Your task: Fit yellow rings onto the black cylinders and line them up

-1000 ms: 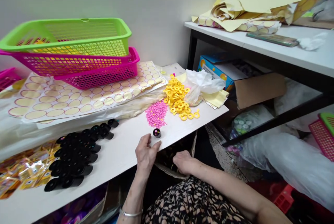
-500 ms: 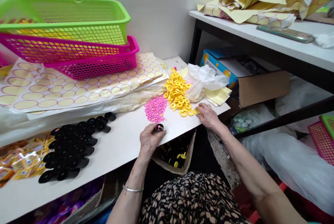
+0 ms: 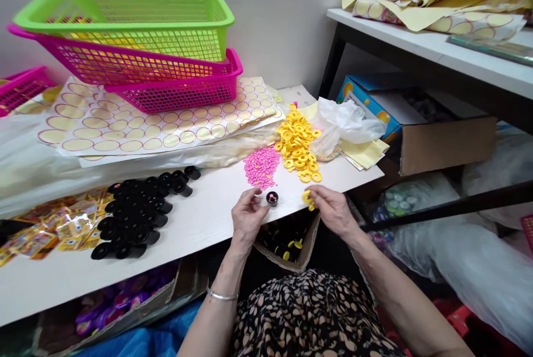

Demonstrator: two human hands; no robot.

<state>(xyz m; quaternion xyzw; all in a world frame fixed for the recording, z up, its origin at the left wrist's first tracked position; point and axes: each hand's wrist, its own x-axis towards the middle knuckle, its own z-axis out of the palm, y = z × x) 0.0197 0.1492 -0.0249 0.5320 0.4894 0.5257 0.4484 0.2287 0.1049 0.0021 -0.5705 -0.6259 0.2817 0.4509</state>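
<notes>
A small black cup (image 3: 272,198) with pink bits inside stands on the white table near its front edge. Just left of it, my left hand (image 3: 249,217) is open, thumb and fingers apart, the thumb tip close to the cup. My right hand (image 3: 333,210) pinches a yellow plastic ring (image 3: 308,200) over the table edge; a second yellow piece seems to be under the fingers. Beyond the cup lie a heap of pink pellets (image 3: 261,167) and a pile of yellow rings (image 3: 297,137).
Several black cups (image 3: 137,212) stand left beside shiny packets (image 3: 75,224). Stacked green and pink baskets (image 3: 179,93) rest on sticker sheets (image 3: 166,135). A cardboard box (image 3: 306,251) with black and yellow pieces sits below the table edge. A plastic bag (image 3: 347,121) lies behind right.
My left hand has let go of the black cup, which now stands on the table. My right hand has lifted a yellow ring off the table and brought it toward the cup. The view has shifted.
</notes>
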